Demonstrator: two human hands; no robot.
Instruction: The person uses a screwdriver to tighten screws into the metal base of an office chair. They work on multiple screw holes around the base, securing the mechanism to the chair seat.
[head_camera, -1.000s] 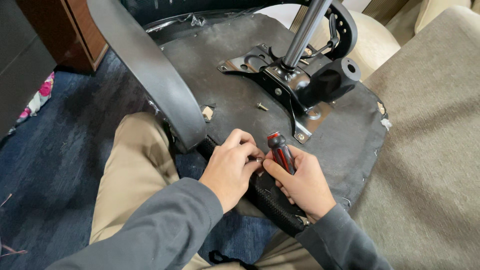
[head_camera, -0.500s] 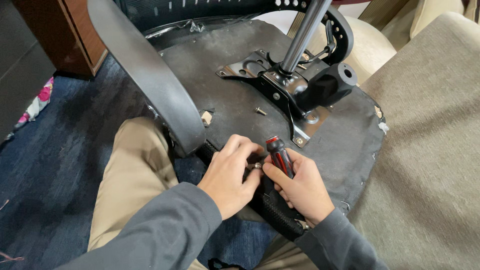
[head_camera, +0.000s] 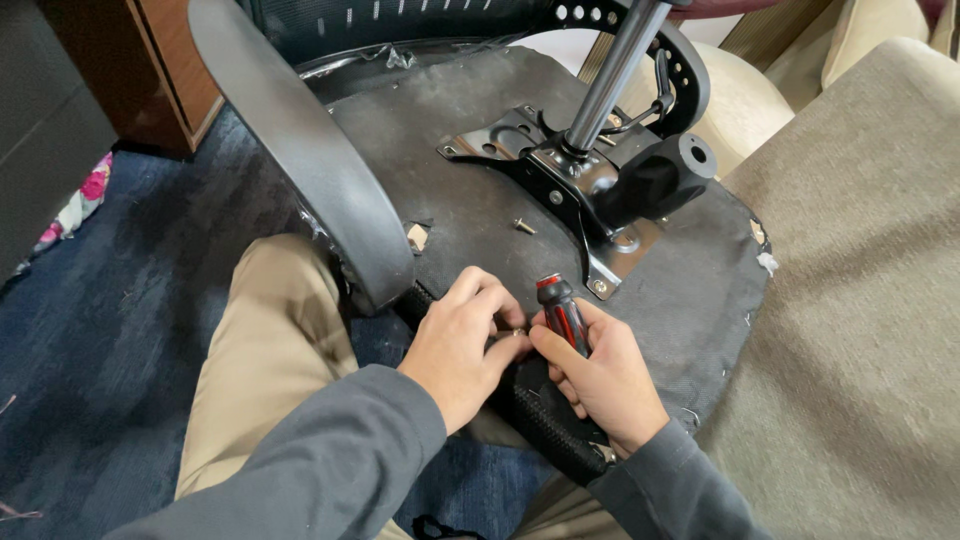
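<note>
Gripped in the right hand (head_camera: 600, 375), red-and-black screwdriver (head_camera: 562, 310), stubby, upright

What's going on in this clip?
A person has an upturned office chair seat resting across their lap. The right hand grips a red and black screwdriver; the left hand pinches something small beside its tip at the seat's near edge. A loose screw lies on the underside near the metal mounting plate.
</note>
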